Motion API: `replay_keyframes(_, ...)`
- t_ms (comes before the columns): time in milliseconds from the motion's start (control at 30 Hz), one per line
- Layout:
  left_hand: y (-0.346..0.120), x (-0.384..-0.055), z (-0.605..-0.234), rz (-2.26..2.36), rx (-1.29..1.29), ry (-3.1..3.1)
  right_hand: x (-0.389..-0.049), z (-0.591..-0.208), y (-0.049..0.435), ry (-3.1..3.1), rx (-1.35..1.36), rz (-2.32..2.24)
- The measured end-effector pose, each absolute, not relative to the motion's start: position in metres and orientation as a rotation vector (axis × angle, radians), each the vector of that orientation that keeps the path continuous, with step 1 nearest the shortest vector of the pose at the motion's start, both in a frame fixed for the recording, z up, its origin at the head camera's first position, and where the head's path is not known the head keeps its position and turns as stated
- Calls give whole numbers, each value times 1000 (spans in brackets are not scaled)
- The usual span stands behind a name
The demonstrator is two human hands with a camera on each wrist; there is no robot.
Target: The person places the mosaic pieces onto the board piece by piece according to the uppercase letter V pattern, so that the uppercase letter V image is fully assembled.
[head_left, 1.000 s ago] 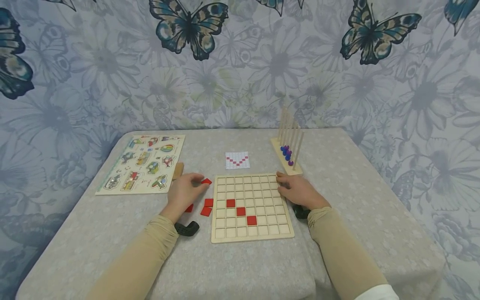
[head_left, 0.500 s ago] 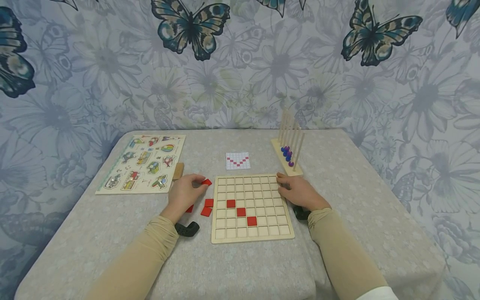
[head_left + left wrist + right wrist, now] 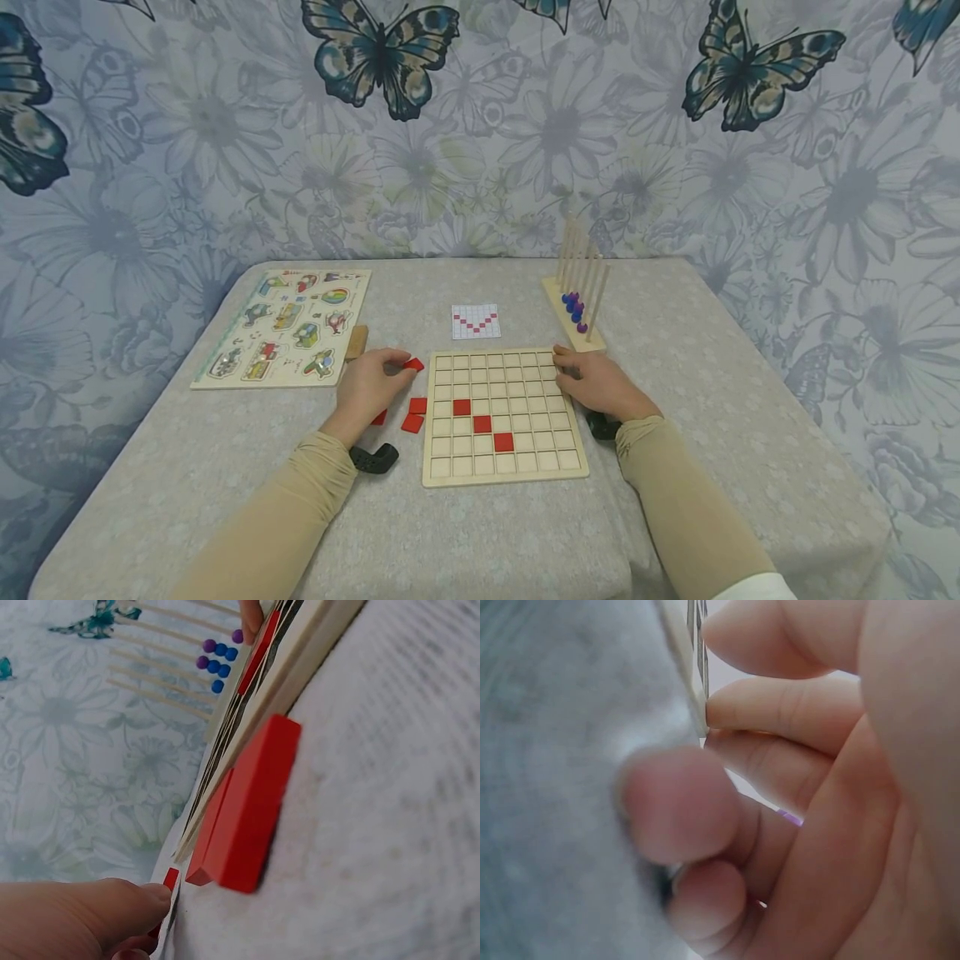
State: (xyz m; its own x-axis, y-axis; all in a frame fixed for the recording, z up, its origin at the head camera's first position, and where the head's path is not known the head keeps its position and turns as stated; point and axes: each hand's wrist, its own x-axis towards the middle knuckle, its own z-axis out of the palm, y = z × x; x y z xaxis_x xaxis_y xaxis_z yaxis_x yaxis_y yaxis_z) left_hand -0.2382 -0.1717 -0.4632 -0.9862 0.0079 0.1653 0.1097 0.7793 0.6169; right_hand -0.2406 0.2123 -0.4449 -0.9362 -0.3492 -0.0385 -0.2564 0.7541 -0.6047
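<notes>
My left hand (image 3: 369,382) pinches a red square tile (image 3: 414,364) between thumb and fingers, left of the wooden grid board (image 3: 540,480). In the left wrist view, the thumb lies against that tile (image 3: 172,879). Two loose red tiles (image 3: 412,423) lie beside the board's left edge, and another red tile (image 3: 379,417) is partly hidden by my left hand. Three red tiles sit in the board's cells in a diagonal, the middle tile (image 3: 482,424) among them. My right hand (image 3: 602,383) holds the board at its upper right corner, ring and little fingers curled on the cloth.
Beyond the board lies a pattern card (image 3: 476,322) with a pink V of squares. A peg stand (image 3: 595,340) with blue and purple beads is at the back right. A picture puzzle board (image 3: 285,333) and a small wooden block (image 3: 357,342) lie left.
</notes>
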Motion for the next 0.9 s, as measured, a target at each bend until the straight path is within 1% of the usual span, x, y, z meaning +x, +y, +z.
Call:
replay_keyframes(533, -169, -235, -462, -1123, -43, -2822, -242, -446, 214, 2795, -468, -904)
replay_keyframes(900, -166, -230, -458, -1294, -236, -2824, -243, -446, 214, 2795, -483, -906)
